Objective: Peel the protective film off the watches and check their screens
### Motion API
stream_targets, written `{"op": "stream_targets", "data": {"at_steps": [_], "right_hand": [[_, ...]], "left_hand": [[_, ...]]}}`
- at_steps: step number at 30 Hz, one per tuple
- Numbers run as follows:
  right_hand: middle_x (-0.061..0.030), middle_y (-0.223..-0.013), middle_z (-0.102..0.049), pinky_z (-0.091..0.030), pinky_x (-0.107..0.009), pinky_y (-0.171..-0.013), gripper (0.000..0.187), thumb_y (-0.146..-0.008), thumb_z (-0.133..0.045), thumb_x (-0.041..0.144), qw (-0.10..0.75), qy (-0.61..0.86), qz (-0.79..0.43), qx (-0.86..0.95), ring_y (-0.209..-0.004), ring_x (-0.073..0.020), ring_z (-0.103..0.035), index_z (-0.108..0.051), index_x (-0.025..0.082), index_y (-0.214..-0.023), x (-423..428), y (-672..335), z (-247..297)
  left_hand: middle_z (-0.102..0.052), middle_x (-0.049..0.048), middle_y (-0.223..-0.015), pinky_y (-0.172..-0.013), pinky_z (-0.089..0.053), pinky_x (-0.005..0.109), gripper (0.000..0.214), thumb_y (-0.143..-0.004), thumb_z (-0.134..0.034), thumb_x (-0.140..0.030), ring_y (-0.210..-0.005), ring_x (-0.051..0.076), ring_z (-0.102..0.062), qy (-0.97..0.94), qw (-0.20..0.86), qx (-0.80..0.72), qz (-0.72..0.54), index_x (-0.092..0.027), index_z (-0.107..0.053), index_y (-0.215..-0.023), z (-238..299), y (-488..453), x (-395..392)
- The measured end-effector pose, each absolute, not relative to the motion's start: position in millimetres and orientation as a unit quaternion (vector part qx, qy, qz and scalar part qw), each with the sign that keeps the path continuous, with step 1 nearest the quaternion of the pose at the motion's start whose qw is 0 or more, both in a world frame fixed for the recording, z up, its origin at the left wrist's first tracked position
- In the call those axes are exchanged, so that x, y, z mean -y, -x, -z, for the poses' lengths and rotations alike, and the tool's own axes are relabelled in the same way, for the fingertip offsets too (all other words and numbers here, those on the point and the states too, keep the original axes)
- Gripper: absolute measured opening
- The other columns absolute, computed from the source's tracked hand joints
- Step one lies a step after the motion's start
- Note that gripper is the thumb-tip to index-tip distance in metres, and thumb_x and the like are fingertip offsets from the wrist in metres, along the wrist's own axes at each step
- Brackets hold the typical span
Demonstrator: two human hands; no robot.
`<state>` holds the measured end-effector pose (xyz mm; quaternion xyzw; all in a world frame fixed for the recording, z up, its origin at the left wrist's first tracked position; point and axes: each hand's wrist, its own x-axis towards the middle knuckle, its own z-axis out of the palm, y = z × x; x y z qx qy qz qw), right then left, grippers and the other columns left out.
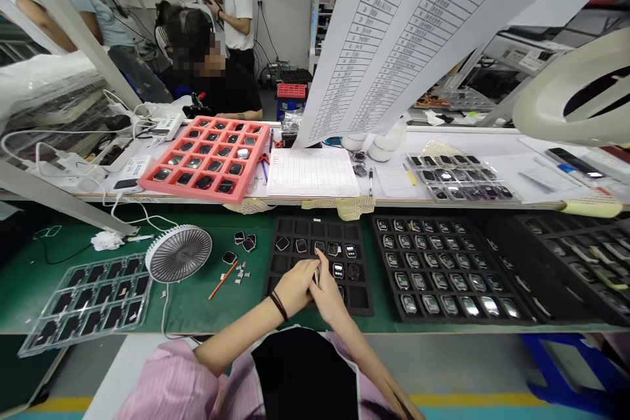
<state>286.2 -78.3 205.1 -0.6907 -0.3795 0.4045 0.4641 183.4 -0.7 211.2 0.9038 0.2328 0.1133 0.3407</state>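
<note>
Over a black foam tray (357, 233) my two hands meet, close together. Between their fingers shows the silvery edge of a smartwatch body (316, 273), mostly covered. My left hand (294, 287) has its fingers closed around its left side. My right hand (329, 295) grips from the other side, with the index finger pointing forward along the top. In the tray's pockets beyond lie several square watch bodies, including a watch with a lit screen (350, 251) and another lit watch (338, 270). The pockets under my hands are hidden.
Left stand a small fan (180, 253), a clear tray of black parts (93, 298), an orange stick (222, 281) and loose watches (246, 241). Right is a full black watch tray (445, 266). A pink tray (209, 156) rests on the shelf; a printed sheet (374, 46) hangs above.
</note>
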Motion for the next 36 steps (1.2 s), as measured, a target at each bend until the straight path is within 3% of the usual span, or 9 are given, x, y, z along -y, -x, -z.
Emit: {"op": "stream_targets", "data": {"at_steps": [4, 7, 10, 14, 19, 25, 30, 33, 36], "right_hand": [[-0.0113, -0.141, -0.045, -0.031, -0.045, -0.107, 0.071, -0.085, -0.051, 0.034, 0.462, 0.688, -0.415, 0.375, -0.131, -0.0266, -0.042, -0.019, 0.024, -0.147, 80, -292, -205], [-0.0085, -0.131, -0.053, -0.036, -0.043, -0.103, 0.076, -0.081, -0.060, 0.039, 0.502, 0.628, -0.486, 0.341, -0.121, -0.0250, -0.051, -0.023, 0.027, -0.146, 84, -308, -208], [-0.0051, -0.105, -0.064, -0.048, -0.037, -0.085, 0.066, -0.074, -0.070, 0.040, 0.533, 0.532, -0.607, 0.254, -0.094, -0.0216, -0.062, -0.043, 0.028, -0.133, 88, -326, -213], [-0.0023, -0.086, -0.064, -0.050, -0.029, -0.068, 0.043, -0.063, -0.080, 0.032, 0.535, 0.445, -0.696, 0.180, -0.079, -0.0177, -0.062, -0.065, 0.022, -0.102, 86, -339, -222], [-0.0002, -0.078, -0.064, -0.048, -0.024, -0.064, 0.037, -0.056, -0.084, 0.024, 0.539, 0.457, -0.684, 0.178, -0.074, -0.0150, -0.061, -0.068, 0.017, -0.089, 83, -340, -224], [0.0004, -0.072, -0.065, -0.049, -0.026, -0.062, 0.041, -0.048, -0.087, 0.022, 0.549, 0.474, -0.666, 0.173, -0.067, -0.0152, -0.062, -0.067, 0.015, -0.082, 85, -334, -213], [-0.0024, -0.071, -0.068, -0.052, -0.030, -0.063, 0.042, -0.051, -0.087, 0.026, 0.575, 0.476, -0.647, 0.156, -0.068, -0.0199, -0.067, -0.068, 0.015, -0.087, 89, -340, -197], [-0.0082, -0.082, -0.073, -0.055, -0.041, -0.077, 0.044, -0.054, -0.085, 0.027, 0.601, 0.482, -0.629, 0.104, -0.078, -0.0261, -0.070, -0.068, 0.013, -0.092, 93, -354, -178], [-0.0113, -0.086, -0.074, -0.053, -0.049, -0.086, 0.040, -0.054, -0.085, 0.023, 0.622, 0.510, -0.592, 0.040, -0.084, -0.0288, -0.071, -0.068, 0.012, -0.089, 100, -371, -147]], "left_hand": [[-0.065, 0.0128, -0.112, -0.092, -0.051, 0.043, 0.057, -0.064, -0.051, 0.003, -0.107, 0.027, -0.061, -0.909, 0.308, -0.247, -0.134, -0.016, -0.052, -0.117, -205, -196, 6], [-0.067, 0.0108, -0.109, -0.089, -0.053, 0.039, 0.051, -0.065, -0.059, -0.004, -0.102, 0.025, -0.064, -0.893, 0.337, -0.236, -0.184, -0.017, -0.055, -0.114, -213, -194, 2], [-0.068, 0.0066, -0.110, -0.088, -0.053, 0.034, 0.048, -0.067, -0.069, -0.018, -0.099, 0.022, -0.066, -0.859, 0.404, -0.215, -0.229, -0.020, -0.056, -0.113, -226, -190, 0], [-0.067, 0.0060, -0.114, -0.092, -0.050, 0.033, 0.050, -0.069, -0.072, -0.023, -0.103, 0.021, -0.064, -0.844, 0.447, -0.181, -0.236, -0.020, -0.056, -0.116, -237, -190, 2], [-0.067, 0.0091, -0.114, -0.098, -0.043, 0.043, 0.049, -0.069, -0.074, -0.032, -0.111, 0.027, -0.058, -0.869, 0.400, -0.177, -0.233, -0.022, -0.059, -0.115, -231, -194, 0], [-0.065, 0.0091, -0.120, -0.099, -0.045, 0.042, 0.055, -0.067, -0.077, -0.032, -0.112, 0.026, -0.059, -0.862, 0.443, -0.149, -0.195, -0.022, -0.058, -0.117, -222, -193, -4], [-0.064, 0.0089, -0.120, -0.099, -0.045, 0.041, 0.051, -0.070, -0.076, -0.034, -0.113, 0.025, -0.058, -0.849, 0.471, -0.161, -0.179, -0.022, -0.057, -0.115, -216, -189, -11], [-0.065, 0.0048, -0.101, -0.080, -0.055, 0.036, 0.052, -0.063, -0.080, -0.036, -0.087, 0.020, -0.065, -0.736, 0.592, -0.278, -0.175, -0.020, -0.057, -0.107, -197, -187, -21], [-0.055, -0.0037, -0.079, -0.053, -0.051, 0.023, 0.060, -0.056, -0.083, -0.039, -0.062, 0.010, -0.056, -0.577, 0.722, -0.360, -0.129, -0.019, -0.054, -0.105, -169, -188, -28]]}}
